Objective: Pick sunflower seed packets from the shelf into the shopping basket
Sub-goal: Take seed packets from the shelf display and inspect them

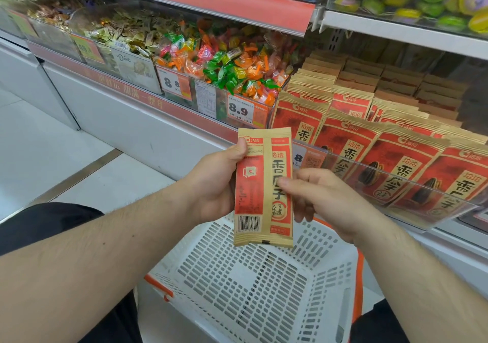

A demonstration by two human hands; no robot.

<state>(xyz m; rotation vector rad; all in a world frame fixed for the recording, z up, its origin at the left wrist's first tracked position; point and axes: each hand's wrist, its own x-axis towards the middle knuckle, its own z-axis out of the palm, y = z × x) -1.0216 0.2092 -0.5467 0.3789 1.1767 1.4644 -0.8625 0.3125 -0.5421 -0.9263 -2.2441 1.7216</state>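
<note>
A red and tan sunflower seed packet (264,187) stands upright above the white shopping basket (245,290), its back with the barcode facing me. My left hand (216,181) grips its left edge, thumb on the upper corner. My right hand (322,197) pinches its right edge, thumb on the front and fingers behind. Rows of matching seed packets (383,142) lean on the shelf at the right, behind a clear plastic rail (396,173). The basket holds nothing that I can see.
Bins of wrapped sweets (224,65) with price tags fill the shelf to the left of the packets. A higher shelf (396,28) carries green and yellow goods. White cabinet fronts and a pale floor lie at the left. The basket has orange handles (158,287).
</note>
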